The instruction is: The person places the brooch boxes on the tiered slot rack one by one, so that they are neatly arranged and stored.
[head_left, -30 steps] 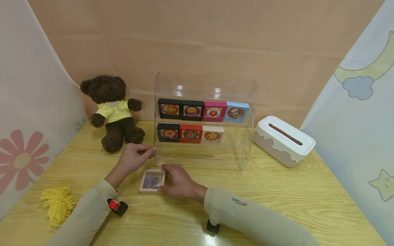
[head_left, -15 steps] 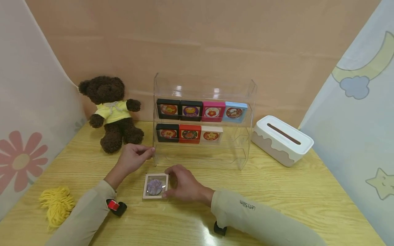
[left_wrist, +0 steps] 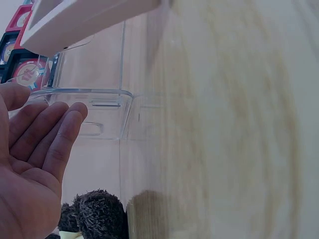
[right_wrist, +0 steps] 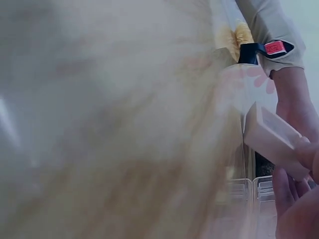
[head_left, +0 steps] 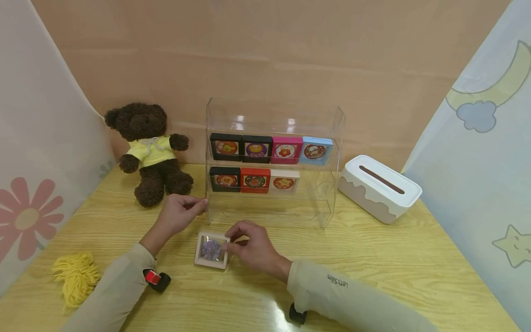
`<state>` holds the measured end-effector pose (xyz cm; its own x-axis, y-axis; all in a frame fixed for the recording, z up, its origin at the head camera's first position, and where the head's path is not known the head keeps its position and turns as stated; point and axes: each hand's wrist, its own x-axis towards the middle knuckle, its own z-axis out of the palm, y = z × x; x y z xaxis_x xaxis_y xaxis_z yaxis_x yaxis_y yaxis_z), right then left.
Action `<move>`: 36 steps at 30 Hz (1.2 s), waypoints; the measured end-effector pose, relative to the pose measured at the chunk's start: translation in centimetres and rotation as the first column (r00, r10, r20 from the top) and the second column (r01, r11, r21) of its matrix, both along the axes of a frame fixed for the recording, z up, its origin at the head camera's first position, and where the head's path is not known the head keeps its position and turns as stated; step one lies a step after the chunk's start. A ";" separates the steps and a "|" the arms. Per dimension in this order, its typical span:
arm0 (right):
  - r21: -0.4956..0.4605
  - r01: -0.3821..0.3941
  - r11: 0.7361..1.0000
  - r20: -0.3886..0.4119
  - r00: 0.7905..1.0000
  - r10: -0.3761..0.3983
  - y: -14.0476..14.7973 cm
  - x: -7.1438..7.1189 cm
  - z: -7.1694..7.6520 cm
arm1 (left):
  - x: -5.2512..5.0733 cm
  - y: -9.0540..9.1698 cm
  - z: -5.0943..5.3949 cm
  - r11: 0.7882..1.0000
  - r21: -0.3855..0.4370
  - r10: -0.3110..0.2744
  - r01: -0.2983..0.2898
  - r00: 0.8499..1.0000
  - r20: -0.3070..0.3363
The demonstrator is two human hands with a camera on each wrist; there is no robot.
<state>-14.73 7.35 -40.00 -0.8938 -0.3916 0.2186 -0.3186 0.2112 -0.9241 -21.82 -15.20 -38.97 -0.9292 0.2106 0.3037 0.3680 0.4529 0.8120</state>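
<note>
My right hand (head_left: 259,249) pinches the right edge of a small square pale-pink display frame (head_left: 210,263), thumb in front. Behind its clear window lies a purple round piece. The frame is held tilted, off the tabletop in the right wrist view, where its pale side (right_wrist: 274,142) shows. Thumb and fingertips of my left hand (head_left: 179,216) pinch the left upright of a clear acrylic rack (head_left: 265,206) near its lower shelf. In the left wrist view, the palm of the left hand (left_wrist: 37,169) faces the camera, its curled fingers at the panel edge.
Several coloured frames with round badges, such as a red frame (head_left: 255,180), fill two rack shelves. A brown teddy bear (head_left: 151,177) sits left of the rack, a white tissue box (head_left: 379,189) right. Yellow yarn (head_left: 76,279) lies front left on the wooden table (head_left: 373,267).
My right hand has moved slightly right with the pale-pink frame, whose tilt has changed; the thumb has shifted up its edge. The left hand stays at the rack.
</note>
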 end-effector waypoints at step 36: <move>-0.263 0.165 0.950 -0.167 0.962 -0.214 7.1 0.8 0.9 | 0.2 -0.1 0.3 0.999 0.020 -0.030 0.030 0.999 0.014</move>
<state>-13.91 14.42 -39.06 -0.8781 -0.1316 0.4601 -0.4703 0.0602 -0.8804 -21.62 -15.27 -38.62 -0.9270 0.2325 0.2944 0.3692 0.4260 0.8260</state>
